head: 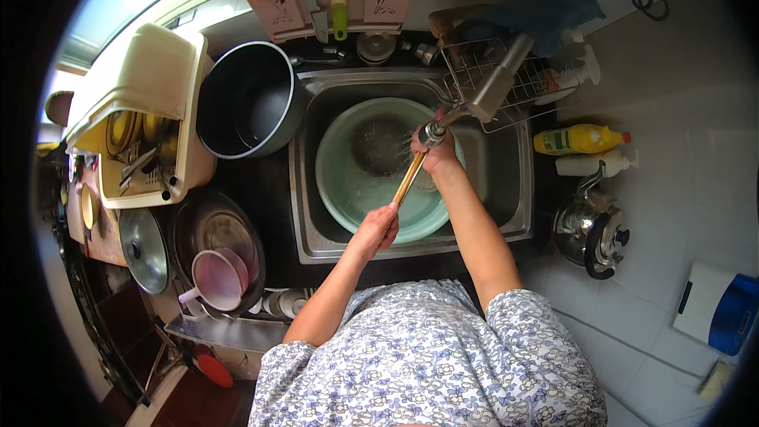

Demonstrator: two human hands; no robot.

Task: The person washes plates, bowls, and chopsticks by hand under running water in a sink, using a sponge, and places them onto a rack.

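Note:
My left hand [375, 229] is closed around the near end of a slim wooden stick or handle [409, 181], perhaps chopsticks. Its far end reaches up to my right hand [437, 145], which is at the water stream under the metal faucet [436, 130]; the faucet head partly covers the fingers, so their exact hold is hard to see. Both hands are over a pale green plastic basin [338, 190] in the stainless steel sink [498, 190]. Water splashes into the basin, where a dark round patch shows at the bottom.
Left of the sink stand a black pot [255, 101], a cream dish box [142, 190], and a pink dipper [219, 279] in a dark pan. On the right are a wire rack [492, 77], a yellow bottle [578, 139] and a kettle [587, 228]. Peelers and knives hang behind.

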